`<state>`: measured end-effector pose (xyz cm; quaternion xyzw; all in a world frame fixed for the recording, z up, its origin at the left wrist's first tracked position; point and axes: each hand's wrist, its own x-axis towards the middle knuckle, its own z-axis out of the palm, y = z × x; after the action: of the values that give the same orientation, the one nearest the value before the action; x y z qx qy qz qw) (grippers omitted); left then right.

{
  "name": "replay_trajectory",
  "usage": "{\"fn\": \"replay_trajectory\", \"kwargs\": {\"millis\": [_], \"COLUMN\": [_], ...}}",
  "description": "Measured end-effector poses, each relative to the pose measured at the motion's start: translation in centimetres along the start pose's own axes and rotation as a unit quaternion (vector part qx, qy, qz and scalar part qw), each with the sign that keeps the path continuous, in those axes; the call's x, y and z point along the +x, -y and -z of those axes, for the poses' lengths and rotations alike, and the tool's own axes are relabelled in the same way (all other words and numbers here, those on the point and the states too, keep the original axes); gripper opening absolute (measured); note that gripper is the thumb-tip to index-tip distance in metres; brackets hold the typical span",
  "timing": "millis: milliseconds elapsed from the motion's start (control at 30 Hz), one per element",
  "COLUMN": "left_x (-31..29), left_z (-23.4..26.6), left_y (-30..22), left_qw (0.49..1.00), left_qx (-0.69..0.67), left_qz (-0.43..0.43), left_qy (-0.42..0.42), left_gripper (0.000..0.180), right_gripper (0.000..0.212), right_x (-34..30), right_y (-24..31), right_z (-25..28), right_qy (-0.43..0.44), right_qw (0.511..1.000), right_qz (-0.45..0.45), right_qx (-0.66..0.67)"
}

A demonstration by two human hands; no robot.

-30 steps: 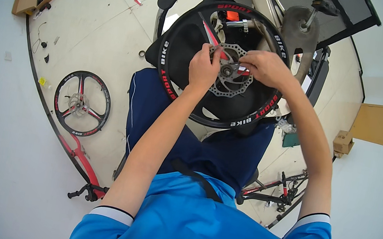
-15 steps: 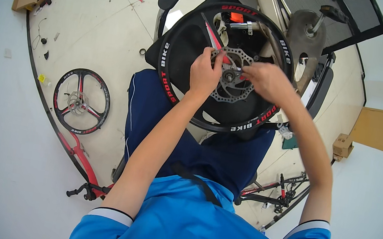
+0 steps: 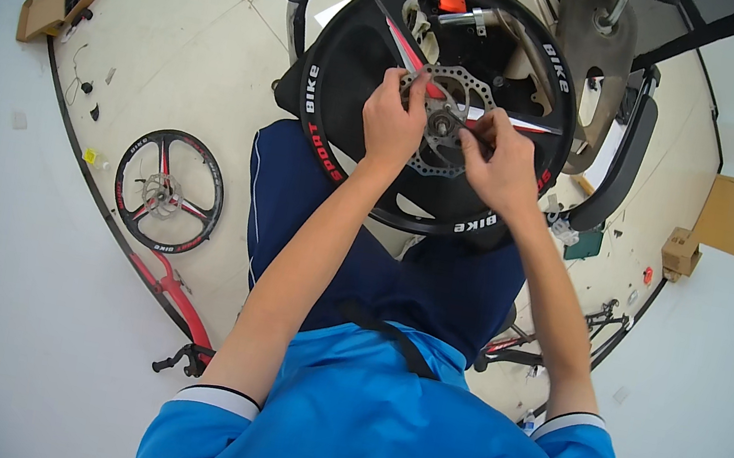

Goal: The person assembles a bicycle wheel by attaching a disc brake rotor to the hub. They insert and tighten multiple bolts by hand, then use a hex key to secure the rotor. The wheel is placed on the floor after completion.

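A bicycle wheel with a black rim and red-and-white spokes lies over the front of a black chair, by my knees. On its hub sits a silver brake disc with a perforated edge. My left hand is closed on the disc's left edge, thumb and fingers pinching it. Right of the hub, my right hand is closed, with bent fingers around a thin dark tool. The tool points toward the hub; its kind and tip are too small to make out.
Beyond the wheel stand grey bike parts and a chair armrest. A second wheel and a red frame lie on the left floor. Cardboard boxes stand right; an open box lies far left.
My right hand has dropped lower and turned, its fingers now bent beside the hub. My left hand stays on the disc. The whole view has shifted slightly.
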<state>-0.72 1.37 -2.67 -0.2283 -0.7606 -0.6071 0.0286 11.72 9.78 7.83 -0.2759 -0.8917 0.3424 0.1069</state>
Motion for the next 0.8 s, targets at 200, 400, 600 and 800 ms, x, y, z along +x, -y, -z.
{"fn": "replay_trajectory", "kwargs": {"millis": [200, 400, 600, 800], "left_x": [-0.1, 0.0, 0.0, -0.2], "left_z": [0.1, -0.2, 0.0, -0.1], "left_y": [0.0, 0.1, -0.2, -0.3], "left_qw": [0.999, 1.0, 0.999, 0.998], "left_qx": [-0.019, -0.016, -0.043, -0.047], "left_qz": [0.029, 0.003, 0.026, 0.036], "left_qy": [0.015, 0.001, 0.0, -0.003], "left_gripper": [0.027, 0.028, 0.031, 0.033], "right_gripper": [0.02, 0.034, 0.048, 0.029], "right_x": [0.0, -2.7, -2.4, -3.0], "right_y": [-1.6, -1.2, -0.7, -0.7], "right_z": [1.7, -0.6, -2.1, -4.1], "right_qy": [0.064, -0.07, -0.064, -0.137], "right_qw": [0.993, 0.981, 0.972, 0.98], "right_qz": [0.069, 0.043, 0.002, -0.042], "right_qx": [-0.077, -0.176, -0.227, -0.137]}}
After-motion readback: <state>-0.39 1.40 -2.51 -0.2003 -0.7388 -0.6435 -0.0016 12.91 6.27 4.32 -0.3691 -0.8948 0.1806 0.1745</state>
